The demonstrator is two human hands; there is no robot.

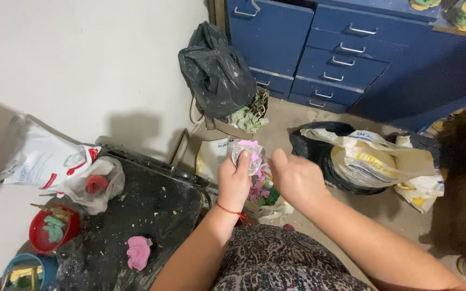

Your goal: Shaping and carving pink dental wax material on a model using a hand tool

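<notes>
My left hand [233, 180] grips a small clear mould [248, 156] with pink material at its top, held up over my lap. A red string circles that wrist. My right hand [296, 180] is curled beside it, thumb raised next to the mould; whether it touches the mould is hard to tell. Below the hands an open bag holds pink and green pieces [260, 191]. A pink flower-shaped piece [138, 251] lies on the black tray [152, 210] to my left.
A red bowl [49, 231] with a green piece and a blue cup [25, 269] stand at lower left. White plastic bags [44, 159] lie by the wall. A black rubbish bag [217, 70], blue drawers [330, 54] and sacks [373, 156] fill the floor ahead.
</notes>
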